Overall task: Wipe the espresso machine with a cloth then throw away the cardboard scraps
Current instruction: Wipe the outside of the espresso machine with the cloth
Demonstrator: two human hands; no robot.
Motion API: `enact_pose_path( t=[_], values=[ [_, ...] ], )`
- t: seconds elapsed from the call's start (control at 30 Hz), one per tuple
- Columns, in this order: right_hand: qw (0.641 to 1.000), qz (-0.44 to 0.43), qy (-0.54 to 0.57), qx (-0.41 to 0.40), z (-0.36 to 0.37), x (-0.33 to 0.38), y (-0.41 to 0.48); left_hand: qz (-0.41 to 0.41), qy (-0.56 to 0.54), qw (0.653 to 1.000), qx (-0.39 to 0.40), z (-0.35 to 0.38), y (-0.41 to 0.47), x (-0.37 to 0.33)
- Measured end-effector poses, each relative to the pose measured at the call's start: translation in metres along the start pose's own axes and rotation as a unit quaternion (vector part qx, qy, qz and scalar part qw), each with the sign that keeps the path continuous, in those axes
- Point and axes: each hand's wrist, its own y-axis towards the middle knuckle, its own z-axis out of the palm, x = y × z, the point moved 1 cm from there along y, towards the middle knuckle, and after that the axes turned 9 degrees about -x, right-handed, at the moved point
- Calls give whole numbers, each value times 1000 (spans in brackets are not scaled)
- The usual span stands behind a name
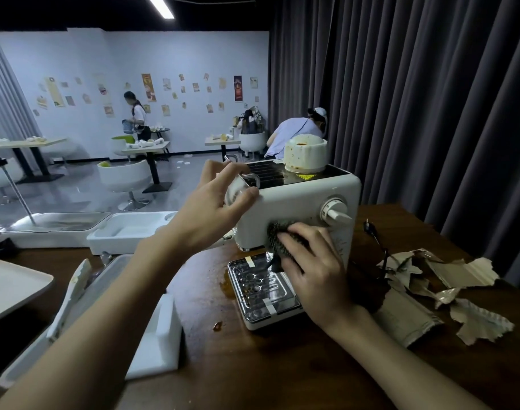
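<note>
Mostly hidden cloth [278, 236] gripped by curled right hand [315, 270] against machine [300, 202] front; blurred left hand [211, 208] clasped round corner; scraps [448, 279] lower right.

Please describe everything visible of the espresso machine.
The espresso machine is white, glossy, plastic-looking, upright on the table. It has a front dial, black top grille with yellow warning label, and taped chrome drip tray. A stained white cup sits upside down on top. The right hand holds a dark cloth against its front; the left hand rests its thumb on its top left edge.
</note>
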Motion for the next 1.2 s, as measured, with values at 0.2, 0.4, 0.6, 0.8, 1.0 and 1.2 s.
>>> enact_pose_path(
  t=[0.2,0.4,0.6,0.8,1.0,1.2],
  values=[
    [996,65,-8,-65,-6,-6,48,13,-12,1000,-23,5,-2,-1],
    [997,28,-75,-11,-6,-9,10,32,-19,997,-63,7,0,3],
    [996,36,-71,26,-6,-6,8,12,-99,995,-30,-1,4,11],
    [991,27,-120,55,-5,5,15,50,23,999,-1,-11,11,8],
    [996,1,-82,26,-2,11,45,121,90,986,68,-5,18,-9],
    [998,-17,-40,41,1,11,67,104,59,991,59,-9,14,-1]
  ],
)
